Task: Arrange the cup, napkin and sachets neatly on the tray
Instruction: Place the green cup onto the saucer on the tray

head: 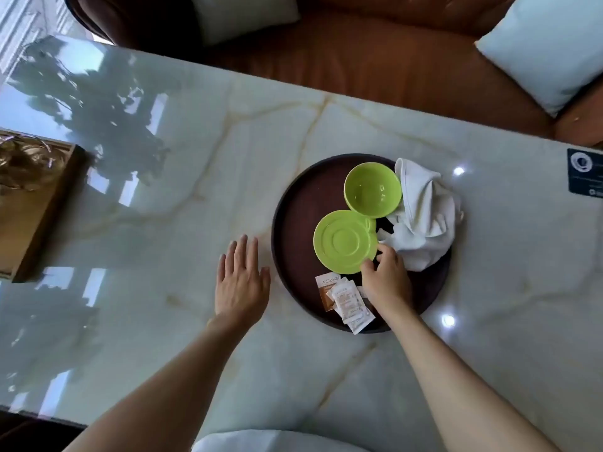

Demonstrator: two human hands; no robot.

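A round dark brown tray (293, 223) lies on the marble table. On it stand a lime green cup (372, 189) at the back and a lime green saucer (344, 241) in front of it. A crumpled white napkin (424, 216) covers the tray's right side. Several sachets (346, 298) lie in a loose pile at the tray's near edge. My right hand (386, 278) is over the tray, its fingertips at the saucer's near right rim beside the napkin. My left hand (241, 282) rests flat on the table left of the tray, fingers spread.
A brown leather sofa (375, 57) with pale cushions (551, 47) runs along the table's far edge. A wooden box with a gold ornament (36, 197) sits at the table's left. A dark card (585, 172) lies at the right edge.
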